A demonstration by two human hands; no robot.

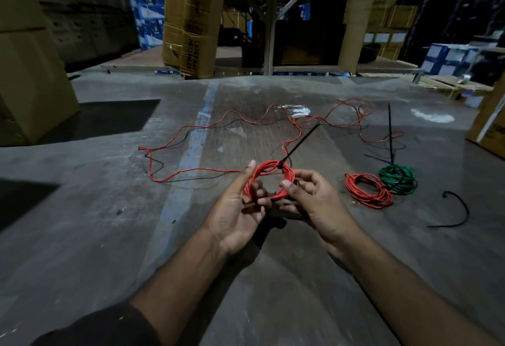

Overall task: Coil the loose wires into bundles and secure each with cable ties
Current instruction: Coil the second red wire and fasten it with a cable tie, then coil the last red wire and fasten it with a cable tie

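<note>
Your left hand [240, 203] and right hand [308, 198] both grip the red coil [269, 181]; its black cable tie [299, 142] points toward one o'clock.

the left hand [240, 209] covers the near left arc of the red coil [269, 183], and its curled fingers hide how the strands lie there. the right hand [314, 203] hides the coil's right side; what its lower fingers press on cannot be told. the head of the black cable tie [299, 142] on the coil is too small to read as locked or loose. the loose red and black wire [246, 123] blurs together far off. the tie on the green coil [399, 180] is lost among its loops. print on the cardboard box [191, 31] is illegible.
</note>
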